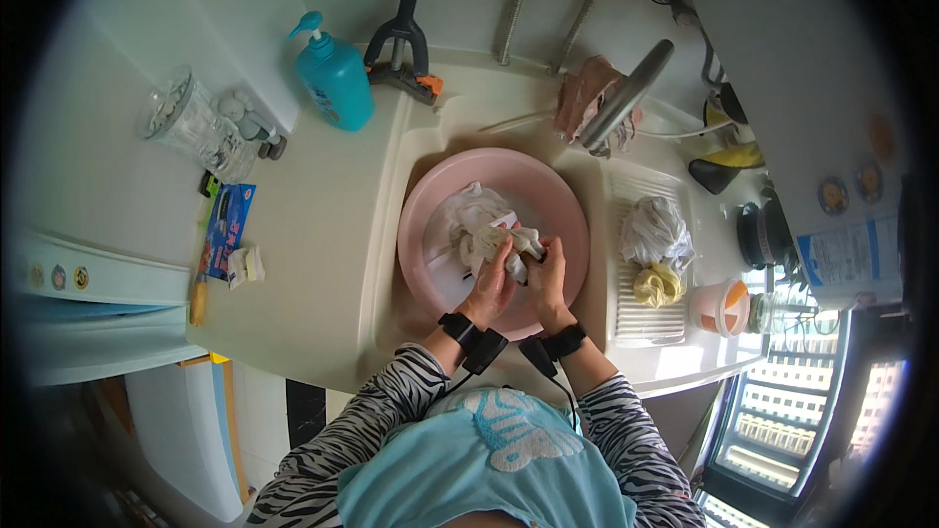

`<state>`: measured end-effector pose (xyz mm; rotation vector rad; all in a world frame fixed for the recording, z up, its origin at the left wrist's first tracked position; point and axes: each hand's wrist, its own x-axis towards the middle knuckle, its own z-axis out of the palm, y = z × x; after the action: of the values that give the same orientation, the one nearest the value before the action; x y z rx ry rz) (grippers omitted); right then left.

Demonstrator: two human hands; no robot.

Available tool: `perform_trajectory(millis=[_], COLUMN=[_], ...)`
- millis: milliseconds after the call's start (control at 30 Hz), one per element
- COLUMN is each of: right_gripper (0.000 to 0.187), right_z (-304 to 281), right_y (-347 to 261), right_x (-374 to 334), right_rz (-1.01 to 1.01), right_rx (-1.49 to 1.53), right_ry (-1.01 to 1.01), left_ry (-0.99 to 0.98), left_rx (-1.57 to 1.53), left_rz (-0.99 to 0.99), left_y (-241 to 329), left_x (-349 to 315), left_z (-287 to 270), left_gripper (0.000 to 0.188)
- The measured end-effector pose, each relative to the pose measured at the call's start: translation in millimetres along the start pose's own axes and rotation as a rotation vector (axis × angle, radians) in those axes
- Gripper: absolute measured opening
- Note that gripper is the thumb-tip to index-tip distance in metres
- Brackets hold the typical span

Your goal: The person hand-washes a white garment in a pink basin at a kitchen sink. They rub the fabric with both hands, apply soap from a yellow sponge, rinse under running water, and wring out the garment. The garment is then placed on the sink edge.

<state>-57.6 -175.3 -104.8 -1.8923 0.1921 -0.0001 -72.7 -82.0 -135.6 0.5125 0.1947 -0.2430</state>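
Note:
A pink basin (415,274) sits in the sink, with wet white laundry (468,203) lying in its left and far part. Over the basin my left hand (493,286) and my right hand (551,284) are close together, both closed on one bunched white cloth (516,242). Small dark patches show on the cloth near my right fingers. Whether it is a sock or some other small garment I cannot make out. Dark bands with black boxes circle both wrists.
A metal faucet (631,93) reaches over the sink from the far right, beside a hanging pinkish cloth (587,98). Balled white laundry (655,233) and a yellow cloth (657,286) rest on the ribbed board. A teal pump bottle (335,80) stands far left.

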Motion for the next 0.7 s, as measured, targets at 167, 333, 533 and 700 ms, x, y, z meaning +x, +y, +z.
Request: perform_trajectory(millis=[167, 333, 533, 700], right_gripper=[0.040, 0.041, 0.017, 0.010], right_z=[14.3, 15.2, -2.3, -9.3], right_y=[-0.4, -10.1, 1.2, 11.9], right_x=[-1.9, 12.1, 26.5, 22.2], right_rz=[0.159, 0.054, 0.228, 0.134], right_rx=[0.399, 0.386, 0.578, 0.572], right_ry=[-0.150, -0.229, -0.328, -0.196], left_ry=[0.117, 0.063, 0.005, 0.112], left_rx=[0.125, 0.237, 0.277, -0.013], left_rz=[0.152, 0.011, -0.001, -0.166], left_y=[-9.9, -8.6, -8.6, -5.8], left_x=[-4.2, -6.4, -2.3, -6.3], left_z=[11.0, 8.2, 0.4, 2.5], left_gripper=[0.043, 0.052, 0.051, 0.051])
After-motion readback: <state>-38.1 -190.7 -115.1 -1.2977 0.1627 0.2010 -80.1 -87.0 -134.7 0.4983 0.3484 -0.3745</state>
